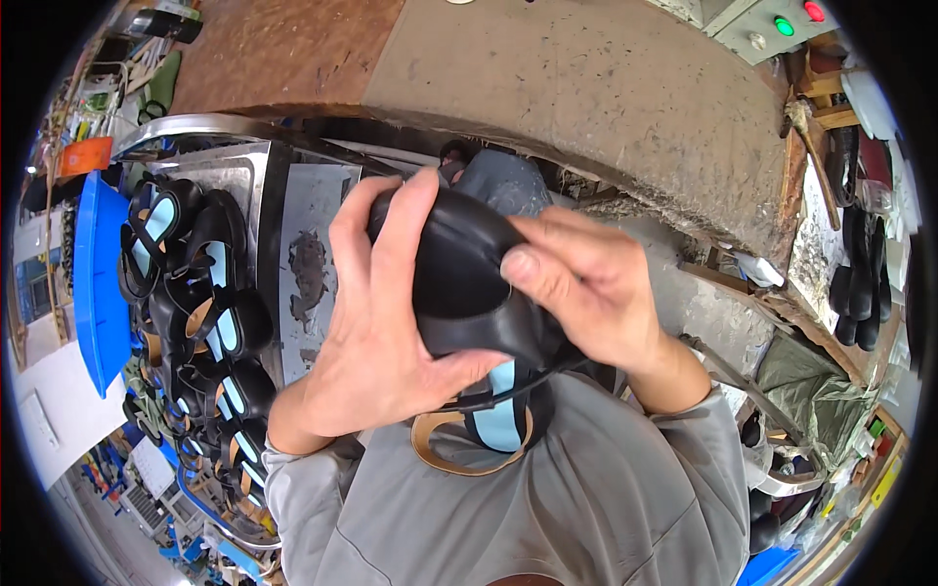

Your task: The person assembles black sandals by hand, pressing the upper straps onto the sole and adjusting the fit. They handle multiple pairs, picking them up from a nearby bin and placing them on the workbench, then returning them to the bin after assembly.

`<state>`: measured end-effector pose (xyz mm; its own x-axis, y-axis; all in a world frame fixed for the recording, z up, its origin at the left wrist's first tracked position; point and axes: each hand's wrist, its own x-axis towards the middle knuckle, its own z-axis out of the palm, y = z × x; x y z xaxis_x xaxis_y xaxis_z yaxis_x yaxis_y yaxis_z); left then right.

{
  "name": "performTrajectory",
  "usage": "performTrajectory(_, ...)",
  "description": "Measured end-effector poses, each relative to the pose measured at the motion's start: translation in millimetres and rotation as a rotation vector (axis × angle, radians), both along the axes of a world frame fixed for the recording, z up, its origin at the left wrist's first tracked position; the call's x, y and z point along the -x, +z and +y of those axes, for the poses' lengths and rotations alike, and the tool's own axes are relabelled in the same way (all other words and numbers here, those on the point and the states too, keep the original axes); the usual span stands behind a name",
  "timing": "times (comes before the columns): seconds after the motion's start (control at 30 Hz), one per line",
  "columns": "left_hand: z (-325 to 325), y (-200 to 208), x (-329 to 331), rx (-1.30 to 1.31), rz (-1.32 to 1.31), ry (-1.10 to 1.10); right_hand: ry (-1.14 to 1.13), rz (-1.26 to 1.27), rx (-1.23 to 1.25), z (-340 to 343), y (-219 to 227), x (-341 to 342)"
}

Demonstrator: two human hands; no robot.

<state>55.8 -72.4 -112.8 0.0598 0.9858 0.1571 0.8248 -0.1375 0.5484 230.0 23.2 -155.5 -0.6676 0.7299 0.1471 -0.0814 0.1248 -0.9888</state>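
Note:
A black closed-toe sandal (pixel 469 259) with a tan-lined ankle strap (pixel 427 451) and a pale blue insole (pixel 500 415) is up in front of my chest, toe pointing away from me. My left hand (pixel 376 303) wraps round its left side, fingers over the toe and thumb across the near edge of the upper. On the other side my right hand (pixel 596 288) grips it, thumb tip pressed on the upper near its edge. Part of the right fingers and the shoe's underside are hidden.
Similar black sandals (pixel 217 322) crowd a metal-framed rack at my left, by a blue plastic tray (pixel 101 283). A worn workbench (pixel 576 107) spans the far side, with a control box (pixel 772 27) at far right. Tools (pixel 816 161) hang at the right.

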Motion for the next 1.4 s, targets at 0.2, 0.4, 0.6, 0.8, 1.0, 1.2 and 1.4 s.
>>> performTrajectory(0.2, 3.0, 6.7, 2.2, 0.096, -0.74, -0.108, 0.284, -0.066, -0.14, 24.6, 49.7, 6.7)
performTrajectory(0.4, -19.1, -54.0, -27.7, 0.219, -1.814, -0.095, 0.364, 0.139, -0.006, 19.2, 27.5, 12.6)
performTrajectory(0.6, -32.7, -61.8, -31.6, 0.095, -1.965, -0.249, 0.333, -0.032, -0.224, 4.0, 42.1, 26.7)
performTrajectory(0.8, -42.8, -36.2, -13.1, 0.243, -1.602, -0.109, 0.301, -0.04, -0.31, -12.3, 51.1, 38.5)
performTrajectory(1.0, -50.2, -36.4, -13.7, 0.256, -1.609, -0.114, 0.279, -0.086, -0.416, -20.2, 63.6, 44.0)
performTrajectory(1.2, -48.4, -39.5, -5.4, 0.324, -1.724, -0.122, 0.286, -0.106, -0.515, -13.8, 50.0, 43.6)
performTrajectory(1.4, -39.5, -32.1, -8.8, 0.261, -1.642, 0.046, 0.373, -0.122, -0.487, -7.4, 46.2, 43.7)
